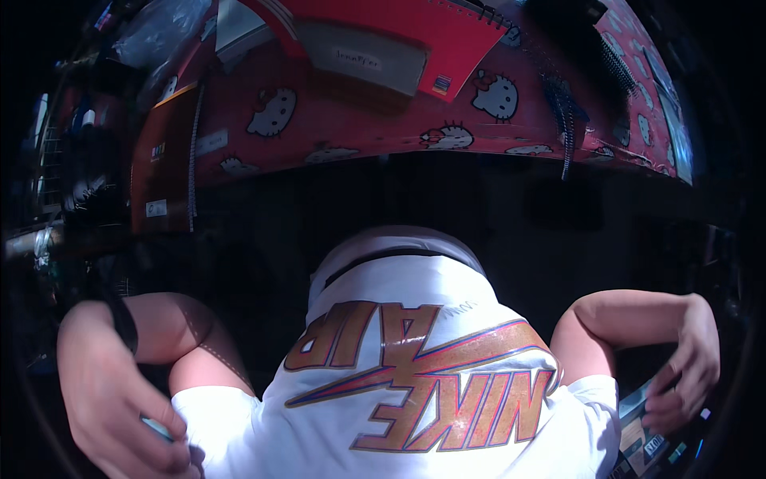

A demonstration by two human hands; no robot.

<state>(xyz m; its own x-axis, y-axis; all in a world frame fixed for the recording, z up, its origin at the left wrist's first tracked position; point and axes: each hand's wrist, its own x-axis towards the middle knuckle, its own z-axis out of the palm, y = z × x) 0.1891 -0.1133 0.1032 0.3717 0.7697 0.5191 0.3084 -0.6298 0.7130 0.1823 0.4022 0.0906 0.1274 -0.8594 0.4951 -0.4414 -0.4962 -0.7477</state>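
Both arms are bent sharply, with the hands out beside my shoulders in a white printed T-shirt point(415, 375). My left hand point(120, 399), a dark band at its wrist, is at the lower left with its fingers curled. A small teal sliver point(157, 429) shows between those fingers; what it belongs to is hidden. At the lower right my right hand point(686, 363) hangs with loosely bent fingers somewhat apart, slightly blurred, and nothing visible in them. Neither hand touches the table point(319, 128).
The table ahead has a pink cartoon-cat cover. On it lie a red spiral notebook point(471, 48), a grey case point(363, 57) and a brown notebook point(163, 160) overhanging the left edge. A dark spiral-bound item point(562, 112) hangs over the front edge. Boxes point(642, 443) show below my right hand.
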